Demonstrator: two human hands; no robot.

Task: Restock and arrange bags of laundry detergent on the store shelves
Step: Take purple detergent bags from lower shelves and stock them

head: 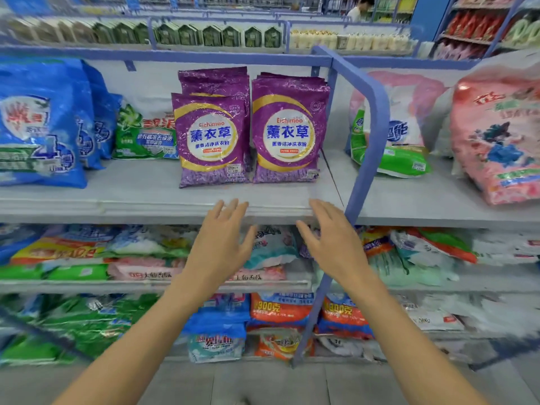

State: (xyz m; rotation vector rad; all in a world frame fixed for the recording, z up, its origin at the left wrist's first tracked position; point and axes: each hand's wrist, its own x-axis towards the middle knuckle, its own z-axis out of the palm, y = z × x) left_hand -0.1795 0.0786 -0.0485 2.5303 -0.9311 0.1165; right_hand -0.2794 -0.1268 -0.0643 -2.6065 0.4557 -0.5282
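Left hand (pixel 221 244) and right hand (pixel 333 244), both spread wide and empty, hover near two upright rows of purple detergent bags (pixel 211 138) on the shelf (pixel 131 197).

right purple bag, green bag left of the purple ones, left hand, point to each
right purple bag (pixel 287 135): head view, on its round white label.
green bag (pixel 146 134): head view, on its printed front.
left hand (pixel 217 247): head view, on the back of the hand.
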